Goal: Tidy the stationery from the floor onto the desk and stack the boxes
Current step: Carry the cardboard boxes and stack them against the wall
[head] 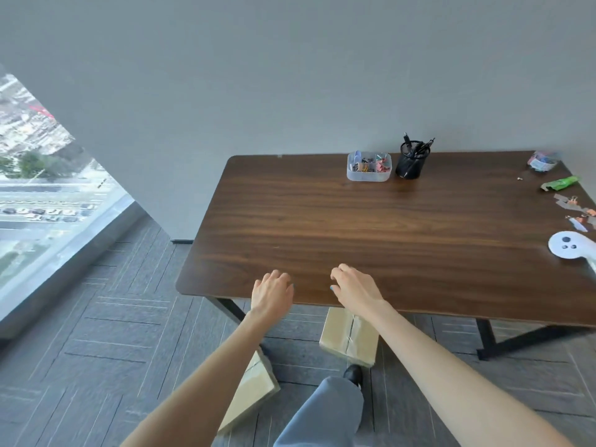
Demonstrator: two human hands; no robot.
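Down at the bottom, a grey trouser leg [325, 411] and a black shoe [353, 371] stand on the grey patterned floor [106, 350]. Just left of the leg lies a plain brown cardboard box [254, 388], tilted and partly hidden by the left forearm. A second cardboard box [350, 338] sits on the floor just ahead of the shoe, half tucked under the desk edge, with clear tape along its top seam. I can read no label on either box. Up a little, both arms reach forward over the near edge of the dark wood desk [354, 227]. The left hand [272, 293] has loosely curled fingers and grips nothing, and the right hand [354, 288] matches it just beside, fingers bent and relaxed with blue-painted nails. Whether the fingertips touch the wood, I cannot tell. Out on the right edge lies a white controller [569, 246] with dark buttons, and beyond it a scatter of binder clips [577, 211] on torn wrapping. Farther on lies a crumpled green packet [561, 182], its print too small to read, and a clear bag of coloured clips [541, 160] sits in the far corner. At the back of the desk a clear plastic organiser tray [368, 166] holds small clips in compartments. Just beside it on the right, a black mesh pen cup [412, 162] stands upright with dark pens poking out. Behind is a plain grey wall [290, 75], and far left a window [38, 188] overlooks streets and parked cars.
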